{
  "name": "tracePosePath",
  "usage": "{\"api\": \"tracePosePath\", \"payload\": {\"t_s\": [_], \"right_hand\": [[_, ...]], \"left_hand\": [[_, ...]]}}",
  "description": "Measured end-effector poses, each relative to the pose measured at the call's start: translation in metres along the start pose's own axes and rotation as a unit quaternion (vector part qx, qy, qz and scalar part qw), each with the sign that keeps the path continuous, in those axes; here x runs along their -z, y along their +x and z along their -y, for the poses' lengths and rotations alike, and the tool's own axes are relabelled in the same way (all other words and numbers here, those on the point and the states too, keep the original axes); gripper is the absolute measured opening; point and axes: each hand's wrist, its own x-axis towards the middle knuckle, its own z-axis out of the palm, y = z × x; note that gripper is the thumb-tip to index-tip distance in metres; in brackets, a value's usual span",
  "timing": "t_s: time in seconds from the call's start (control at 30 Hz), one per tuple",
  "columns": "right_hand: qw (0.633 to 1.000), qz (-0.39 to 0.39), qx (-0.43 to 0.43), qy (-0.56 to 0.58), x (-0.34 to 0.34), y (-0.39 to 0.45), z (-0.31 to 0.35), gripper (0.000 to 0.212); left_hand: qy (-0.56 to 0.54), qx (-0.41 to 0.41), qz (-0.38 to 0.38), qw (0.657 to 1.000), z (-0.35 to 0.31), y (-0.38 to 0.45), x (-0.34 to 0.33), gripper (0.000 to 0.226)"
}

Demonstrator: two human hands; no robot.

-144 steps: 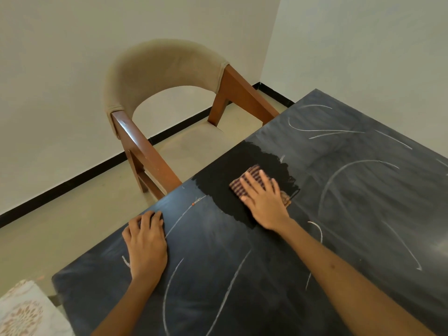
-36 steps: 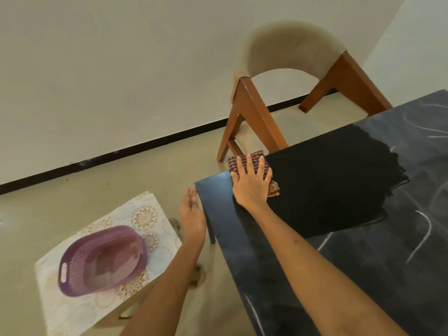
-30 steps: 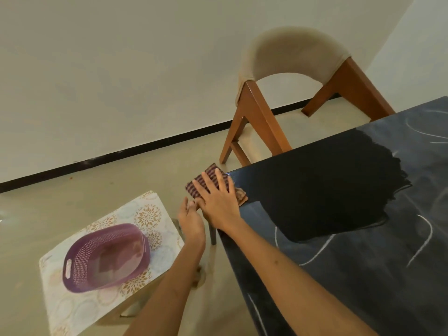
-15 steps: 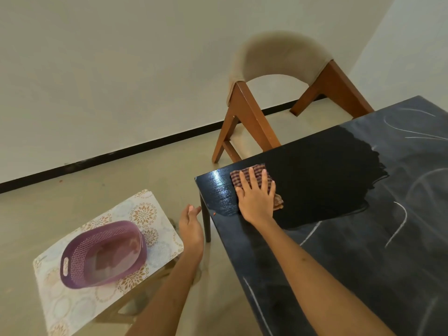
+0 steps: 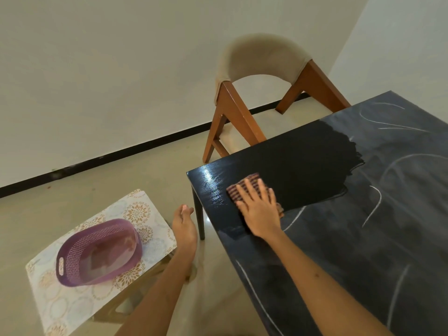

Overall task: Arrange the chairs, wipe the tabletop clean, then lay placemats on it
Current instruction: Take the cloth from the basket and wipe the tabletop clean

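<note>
A folded red-and-brown checked cloth (image 5: 244, 189) is pressed flat by the right hand (image 5: 260, 212), fingers straight, onto the black chalk-marked wooden tabletop (image 5: 351, 238); the left hand (image 5: 184, 226) is held relaxed, empty, beside the table.

Plain off-white walls (image 5: 101, 69) meet a pale beige glossy floor (image 5: 101, 190) along a black skirting strip (image 5: 145, 146), and the two walls join in a corner at upper right. On the floor well left of that corner stands a low stool (image 5: 48, 299) with a floral-patterned top, and on the top rests a purple perforated plastic basket (image 5: 97, 253). Soft light glints on the floor just right of the stool.
</note>
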Motion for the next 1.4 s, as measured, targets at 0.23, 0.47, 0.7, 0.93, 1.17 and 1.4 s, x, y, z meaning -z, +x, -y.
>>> {"api": "tracePosePath", "payload": {"t_s": [0.23,0.47,0.7,0.93,1.17,1.4], "right_hand": [[0.994,0.009,-0.104,-0.002,0.008,-0.008,-0.003,0.069],[0.995,0.002,0.095,-0.02,-0.019,-0.069,0.052,0.051],[0.998,-0.036,-0.045,-0.027,-0.007,-0.074,-0.003,0.052],[0.99,-0.034,-0.138,-0.005,-0.005,-0.083,0.01,0.056],[0.993,-0.017,0.116,-0.025,-0.017,-0.131,0.027,0.046],[0.997,-0.005,-0.074,-0.013,0.001,-0.107,-0.056,0.054]], "left_hand": [[0.03,0.002,0.03,0.999,0.004,-0.013,0.002,0.049],[0.018,-0.027,0.056,0.998,0.0,-0.03,-0.003,0.045],[0.049,-0.025,0.084,0.995,0.008,-0.041,-0.001,0.047],[0.062,-0.018,0.09,0.994,0.014,-0.049,0.005,0.047],[0.087,-0.011,0.11,0.99,0.023,-0.058,-0.015,0.055],[0.1,0.012,0.05,0.994,0.035,-0.079,-0.04,0.054]]}}
